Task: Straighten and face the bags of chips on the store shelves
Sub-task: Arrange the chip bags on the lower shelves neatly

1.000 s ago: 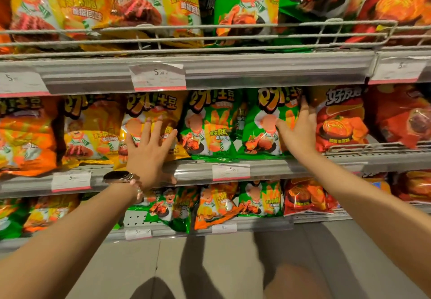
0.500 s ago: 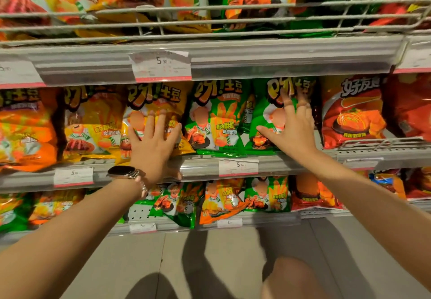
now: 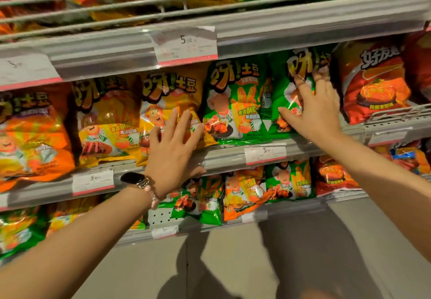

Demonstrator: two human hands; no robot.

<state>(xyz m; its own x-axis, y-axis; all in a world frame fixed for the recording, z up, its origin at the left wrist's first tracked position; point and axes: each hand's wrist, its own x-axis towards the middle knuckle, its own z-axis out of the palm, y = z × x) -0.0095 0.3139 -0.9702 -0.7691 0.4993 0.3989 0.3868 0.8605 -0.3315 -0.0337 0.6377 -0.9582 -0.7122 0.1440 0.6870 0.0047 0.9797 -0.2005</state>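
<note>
On the middle shelf (image 3: pixel 233 156), upright bags face outward; left hand (image 3: pixel 173 152), fingers spread, presses yellow bag (image 3: pixel 170 103); right hand (image 3: pixel 314 110), fingers apart, presses green bag (image 3: pixel 284 89).

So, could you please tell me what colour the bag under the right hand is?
Green, with orange and yellow print: the green bag under the right hand, seen in the head view.

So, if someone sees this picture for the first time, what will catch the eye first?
Two bare hands on the middle shelf: the left hand, above a wristwatch, lies flat on a yellow chip bag, and the right hand presses a green chip bag. Bright bags fill every shelf.
</note>
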